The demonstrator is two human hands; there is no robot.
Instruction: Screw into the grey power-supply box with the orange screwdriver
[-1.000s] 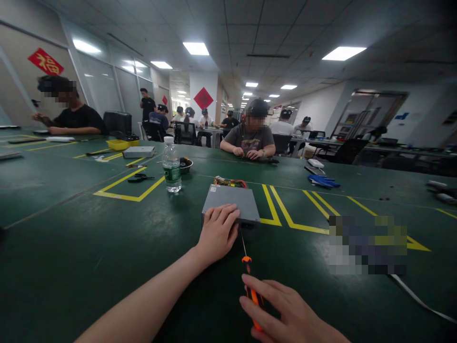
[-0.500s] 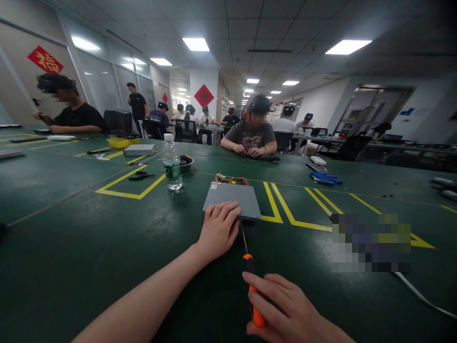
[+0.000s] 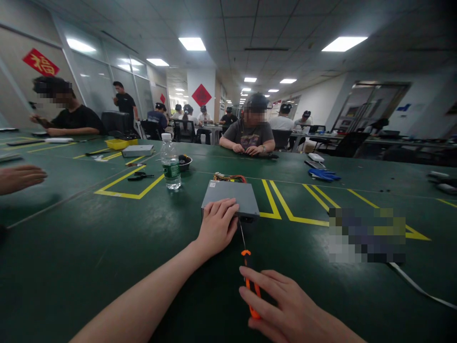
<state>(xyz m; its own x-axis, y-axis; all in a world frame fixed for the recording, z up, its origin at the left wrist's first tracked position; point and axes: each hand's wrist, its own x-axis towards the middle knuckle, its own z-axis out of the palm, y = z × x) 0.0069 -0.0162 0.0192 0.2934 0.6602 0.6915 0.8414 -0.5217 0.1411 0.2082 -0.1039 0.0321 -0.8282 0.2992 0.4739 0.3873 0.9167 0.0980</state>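
Observation:
A grey metal computer power supply (image 3: 237, 193) lies on the green table in front of me, with coloured cables (image 3: 230, 178) at its far side. My left hand (image 3: 217, 228) grips its near left part, fingers over the top and thumb at the near face. My right hand (image 3: 276, 302) is closed around a screwdriver (image 3: 247, 258) with an orange and black handle. The thin shaft points up to the near face of the power supply, below my left thumb. Where the tip meets the case is hidden.
A water bottle (image 3: 171, 164) stands left of the power supply, beside a metal bowl (image 3: 184, 163). Blue gloves (image 3: 322, 175) lie at right, and a blurred-out object (image 3: 367, 236) nearer. Another person's hand (image 3: 21, 179) reaches in at left. A person (image 3: 252, 128) sits opposite.
Another person's hand has come into view at the left edge. The screwdriver handle has turned slightly in my right fingers. My left hand stays on the power supply. The view has shifted slightly.

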